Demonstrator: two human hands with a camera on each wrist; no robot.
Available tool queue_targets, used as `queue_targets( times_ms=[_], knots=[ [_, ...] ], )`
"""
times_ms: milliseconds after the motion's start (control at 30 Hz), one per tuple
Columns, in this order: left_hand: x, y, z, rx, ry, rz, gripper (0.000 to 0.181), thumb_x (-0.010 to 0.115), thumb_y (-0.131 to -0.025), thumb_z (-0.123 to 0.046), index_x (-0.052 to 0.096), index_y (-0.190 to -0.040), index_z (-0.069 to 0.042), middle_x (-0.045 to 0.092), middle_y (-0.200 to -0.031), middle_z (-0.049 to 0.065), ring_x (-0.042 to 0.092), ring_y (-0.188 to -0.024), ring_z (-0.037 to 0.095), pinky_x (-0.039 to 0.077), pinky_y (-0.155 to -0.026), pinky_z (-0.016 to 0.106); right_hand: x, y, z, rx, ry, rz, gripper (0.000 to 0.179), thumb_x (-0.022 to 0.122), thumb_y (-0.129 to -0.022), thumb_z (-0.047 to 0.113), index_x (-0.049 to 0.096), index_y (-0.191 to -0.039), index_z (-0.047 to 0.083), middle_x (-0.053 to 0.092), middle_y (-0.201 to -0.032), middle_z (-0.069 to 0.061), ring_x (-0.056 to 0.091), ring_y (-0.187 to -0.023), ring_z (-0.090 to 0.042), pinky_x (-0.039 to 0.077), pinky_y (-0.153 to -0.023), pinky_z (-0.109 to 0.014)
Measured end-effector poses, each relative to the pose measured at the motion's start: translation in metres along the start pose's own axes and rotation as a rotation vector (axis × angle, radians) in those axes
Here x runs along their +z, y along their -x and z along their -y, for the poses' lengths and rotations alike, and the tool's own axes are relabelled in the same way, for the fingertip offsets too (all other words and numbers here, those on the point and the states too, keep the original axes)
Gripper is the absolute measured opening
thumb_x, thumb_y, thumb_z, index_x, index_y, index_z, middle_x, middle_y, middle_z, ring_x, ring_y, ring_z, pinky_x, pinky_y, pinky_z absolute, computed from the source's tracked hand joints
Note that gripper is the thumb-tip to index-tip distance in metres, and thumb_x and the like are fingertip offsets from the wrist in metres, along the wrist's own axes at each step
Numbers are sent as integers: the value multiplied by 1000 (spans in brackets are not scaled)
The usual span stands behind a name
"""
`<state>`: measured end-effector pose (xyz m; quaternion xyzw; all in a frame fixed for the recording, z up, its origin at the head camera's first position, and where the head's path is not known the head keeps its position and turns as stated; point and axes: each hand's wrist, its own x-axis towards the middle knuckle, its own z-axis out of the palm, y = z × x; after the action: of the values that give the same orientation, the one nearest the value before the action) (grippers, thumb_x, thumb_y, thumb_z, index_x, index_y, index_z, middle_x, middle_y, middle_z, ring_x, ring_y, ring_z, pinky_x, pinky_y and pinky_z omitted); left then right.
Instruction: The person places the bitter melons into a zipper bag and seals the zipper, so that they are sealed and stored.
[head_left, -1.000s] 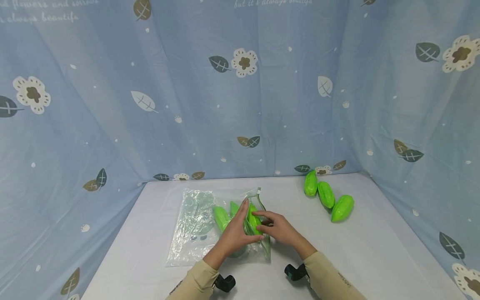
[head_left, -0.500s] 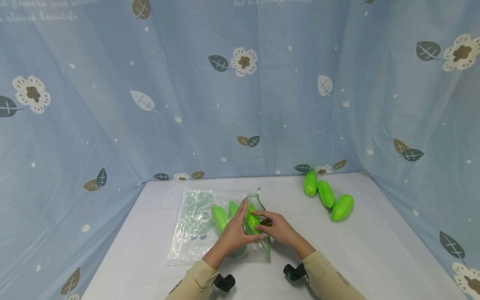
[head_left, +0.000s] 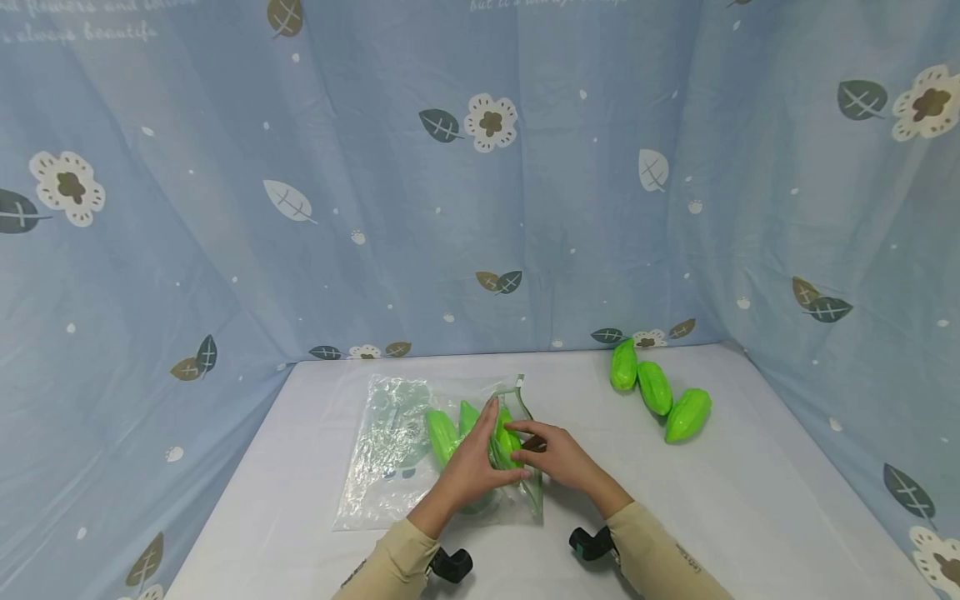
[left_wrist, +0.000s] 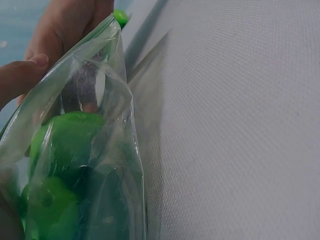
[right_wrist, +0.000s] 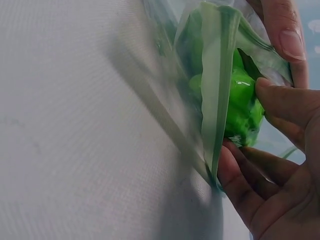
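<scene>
A clear plastic zip bag [head_left: 397, 450] lies on the white table [head_left: 750, 500] with several green fruits inside. My left hand [head_left: 472, 467] holds the raised bag mouth, fingers along its side. My right hand [head_left: 558, 458] pinches a green fruit [head_left: 506, 440] at the opening. In the right wrist view a fingertip [right_wrist: 260, 85] presses on that green fruit [right_wrist: 242, 107] beside the bag's green zip strip [right_wrist: 212, 100], with other fingers under the rim. The left wrist view shows the bag wall [left_wrist: 110, 150] over a green fruit [left_wrist: 65, 145].
Three loose green fruits [head_left: 654, 387] lie at the back right of the table. Blue flowered cloth [head_left: 480, 208] walls in the back and both sides. Black wrist cameras [head_left: 450, 565] sit under my sleeves.
</scene>
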<state>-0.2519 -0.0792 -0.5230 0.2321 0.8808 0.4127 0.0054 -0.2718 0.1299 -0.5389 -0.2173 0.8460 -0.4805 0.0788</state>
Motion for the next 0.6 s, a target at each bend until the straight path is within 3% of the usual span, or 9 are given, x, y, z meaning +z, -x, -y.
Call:
queue_targets(
  times_ms=[600],
  knots=[
    [5,-1,0,-10,-10,-6,119,85,-81,-49,9,-165,-11,14,-169,14,27,-151,37,35,-115,57,-5,7,-3,4,14,-33,48,72,-97,32,61,-142,18,66,-133,-9,69,-106,-25,58,-89,-48]
  ],
)
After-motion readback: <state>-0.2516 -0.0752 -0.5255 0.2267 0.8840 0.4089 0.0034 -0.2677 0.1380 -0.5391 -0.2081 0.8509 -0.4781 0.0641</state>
